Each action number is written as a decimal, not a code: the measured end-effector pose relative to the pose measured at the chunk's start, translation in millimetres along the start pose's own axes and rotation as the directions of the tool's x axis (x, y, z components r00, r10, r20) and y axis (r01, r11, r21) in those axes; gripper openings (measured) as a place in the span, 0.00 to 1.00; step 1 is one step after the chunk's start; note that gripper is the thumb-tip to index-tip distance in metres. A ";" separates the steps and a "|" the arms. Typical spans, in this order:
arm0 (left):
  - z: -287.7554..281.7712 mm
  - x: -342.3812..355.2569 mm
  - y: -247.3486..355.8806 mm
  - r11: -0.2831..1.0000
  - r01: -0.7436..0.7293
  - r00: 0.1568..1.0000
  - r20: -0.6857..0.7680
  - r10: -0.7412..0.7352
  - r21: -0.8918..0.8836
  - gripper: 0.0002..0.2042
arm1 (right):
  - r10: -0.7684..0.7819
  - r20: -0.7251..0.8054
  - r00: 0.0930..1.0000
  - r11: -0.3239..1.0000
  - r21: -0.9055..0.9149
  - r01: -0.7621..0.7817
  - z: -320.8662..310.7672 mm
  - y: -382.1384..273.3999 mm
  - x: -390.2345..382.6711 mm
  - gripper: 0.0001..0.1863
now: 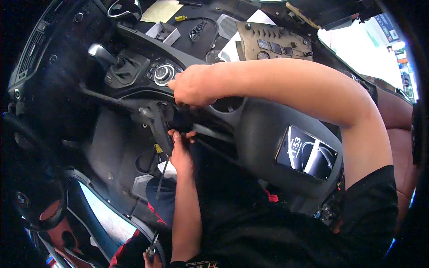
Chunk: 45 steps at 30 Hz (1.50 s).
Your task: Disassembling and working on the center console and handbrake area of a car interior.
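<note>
A car's centre console (pixel 156 51) runs across the upper middle, with a gear lever (pixel 99 52) and a silver-ringed rotary knob (pixel 162 73). My right hand (pixel 193 85) has curled fingers at the console's edge just right of the knob; their undersides, and whatever they grip, are hidden. Lower down, my left hand (pixel 181 147) grips a loose black part (pixel 157 127) beside the console, thumb and fingertips against its right side. A thin dark strip hangs below that part. A phone (pixel 305 152) lies on the padded armrest (pixel 254 134).
Tan panel (pixel 248 40), tray (pixel 163 32) and yellow connector (pixel 181 18) lie beyond the console. Steering wheel (pixel 62 187) is at left, reddish-brown seat (pixel 397 147) at right. At bottom, another person's hand (pixel 152 261) holds a small metal item.
</note>
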State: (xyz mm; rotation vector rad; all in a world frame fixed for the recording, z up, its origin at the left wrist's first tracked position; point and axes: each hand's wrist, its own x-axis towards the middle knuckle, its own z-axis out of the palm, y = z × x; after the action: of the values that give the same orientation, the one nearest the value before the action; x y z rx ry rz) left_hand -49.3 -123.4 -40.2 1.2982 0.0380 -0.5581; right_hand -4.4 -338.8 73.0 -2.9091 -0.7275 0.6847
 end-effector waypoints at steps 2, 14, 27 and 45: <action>0.9 1.8 -3.5 0.997 0.022 1.000 -0.021 -0.020 0.071 0.11 | -0.002 -0.046 0.999 1.000 -0.026 0.001 9.1 0.3 -2.5 0.12; 8.5 10.8 4.5 0.999 -0.010 0.995 -0.099 0.004 -0.052 0.06 | 0.330 -0.147 0.932 0.915 0.294 -0.278 -3.4 -33.6 -23.4 0.10; 32.2 -32.4 25.7 0.975 -0.140 0.988 0.093 0.125 0.174 0.20 | 0.283 -0.183 0.941 0.921 0.326 -0.214 -3.7 -48.8 -31.7 0.10; 2.9 -14.2 31.9 0.190 -0.633 0.589 0.308 0.747 0.751 0.07 | 0.419 -0.295 0.859 0.861 0.431 -0.272 -0.6 -58.2 -47.5 0.13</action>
State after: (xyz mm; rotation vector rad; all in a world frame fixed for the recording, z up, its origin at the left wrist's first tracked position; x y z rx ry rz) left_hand -49.4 -115.8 -6.1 2.0610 -0.8029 0.4344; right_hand -66.8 -309.1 102.5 -2.6970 -0.0054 0.2187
